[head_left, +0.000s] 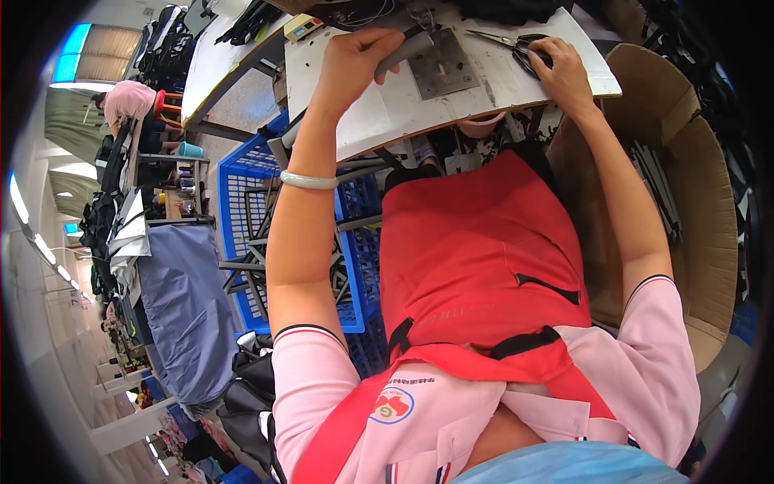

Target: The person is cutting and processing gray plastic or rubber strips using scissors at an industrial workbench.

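My left hand (360,64) is closed around a dark grey strip (403,52), thumb and fingers pinching it. The strip's far end reaches toward the needle area of a sewing machine (427,22), over a metal plate (443,68) set in the white table (363,117). At the table's right side my right hand (562,74) rests around the black handles of a pair of scissors (504,40). Their blades lie slightly apart on the table and point left. The fingertips of my right hand are partly hidden by the handles.
A blue plastic crate (242,173) with several grey strips stands left of my lap. On the right is a large cardboard box (701,177) holding grey strips. A small yellow-and-white box (302,28) sits at the table's far left. Another person (131,101) sits at the far left.
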`<state>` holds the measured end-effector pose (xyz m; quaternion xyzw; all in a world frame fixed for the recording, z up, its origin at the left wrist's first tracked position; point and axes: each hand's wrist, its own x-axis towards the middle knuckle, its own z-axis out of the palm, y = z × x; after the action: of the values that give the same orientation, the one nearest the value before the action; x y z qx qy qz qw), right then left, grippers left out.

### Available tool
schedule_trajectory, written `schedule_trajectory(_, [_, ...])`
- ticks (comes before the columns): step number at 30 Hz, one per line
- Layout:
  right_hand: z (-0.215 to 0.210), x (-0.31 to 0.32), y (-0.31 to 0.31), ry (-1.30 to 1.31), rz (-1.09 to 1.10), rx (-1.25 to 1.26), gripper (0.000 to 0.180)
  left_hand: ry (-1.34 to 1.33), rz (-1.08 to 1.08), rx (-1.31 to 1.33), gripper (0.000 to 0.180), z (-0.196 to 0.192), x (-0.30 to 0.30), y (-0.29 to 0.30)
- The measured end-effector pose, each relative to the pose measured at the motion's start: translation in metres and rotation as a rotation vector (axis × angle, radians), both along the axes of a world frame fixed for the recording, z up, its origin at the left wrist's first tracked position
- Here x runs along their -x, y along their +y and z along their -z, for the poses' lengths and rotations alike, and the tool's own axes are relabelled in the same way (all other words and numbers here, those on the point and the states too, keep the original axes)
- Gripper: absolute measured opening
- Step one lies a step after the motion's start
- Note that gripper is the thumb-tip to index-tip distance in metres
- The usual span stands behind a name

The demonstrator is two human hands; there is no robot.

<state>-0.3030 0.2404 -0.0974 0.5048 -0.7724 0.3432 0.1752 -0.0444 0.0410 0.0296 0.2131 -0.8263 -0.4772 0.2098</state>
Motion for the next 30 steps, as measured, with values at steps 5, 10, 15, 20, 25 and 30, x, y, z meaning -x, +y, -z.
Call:
schedule_trajectory(5, [0.003, 0.001, 0.001, 0.011, 0.029, 0.023, 0.021, -0.051, 0.087, -0.132, 0.027, -0.005, -0.004, -0.008])
schedule_trajectory(10, [0.001, 0.0, 0.0, 0.023, 0.011, 0.018, 0.021, -0.036, 0.067, -0.175, 0.028, 0.001, -0.005, -0.014])
schedule_trajectory(15, [0.0, -0.002, 0.0, 0.012, 0.022, 0.012, 0.02, -0.078, 0.16, -0.281, 0.031, 0.008, 0.002, -0.016])
schedule_trajectory(20, [-0.002, -0.017, 0.009, 0.093, -0.029, 0.184, 0.014, -0.164, 0.184, -0.365, 0.031, 0.015, -0.008, 0.0])
schedule_trajectory(25, [-0.016, -0.098, 0.034, -0.035, -0.332, 0.092, 0.016, -0.074, 0.187, -0.442, 0.028, 0.025, -0.023, 0.026])
schedule_trajectory(30, [-0.026, -0.189, 0.043, -1.351, -0.752, -0.116, 0.031, 0.075, 0.121, -0.462, 0.029, 0.055, -0.005, 0.094])
